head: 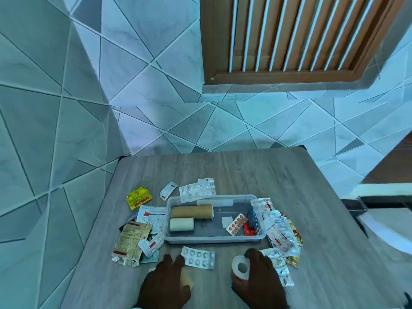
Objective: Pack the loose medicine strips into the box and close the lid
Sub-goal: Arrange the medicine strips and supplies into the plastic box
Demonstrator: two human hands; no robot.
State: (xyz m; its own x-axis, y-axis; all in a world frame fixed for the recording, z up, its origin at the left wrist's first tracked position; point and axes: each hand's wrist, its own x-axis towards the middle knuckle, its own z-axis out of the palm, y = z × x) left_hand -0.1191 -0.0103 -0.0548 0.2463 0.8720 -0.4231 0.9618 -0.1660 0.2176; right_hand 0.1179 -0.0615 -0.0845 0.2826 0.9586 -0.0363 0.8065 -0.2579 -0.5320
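Observation:
A clear plastic box [213,239] stands open on the table. Inside lie two tan bandage rolls [191,211], a pale roll [181,224], an orange pill strip [236,224] and red and blue strips [252,221]. Loose strips and sachets lie around it: a silver blister strip [198,257] in front, a pile [281,235] on the right, papers and packets [138,233] on the left. My left hand [166,282] rests flat over a brown piece, fingertips touching the silver strip. My right hand [259,279] grips a white tape roll [240,267].
The grey wooden table [312,219] stands against a tiled wall. A yellow sachet [139,198], a small white strip [168,190] and a silver strip [197,190] lie behind the box. No lid is visible. A white object [388,228] sits off the right edge.

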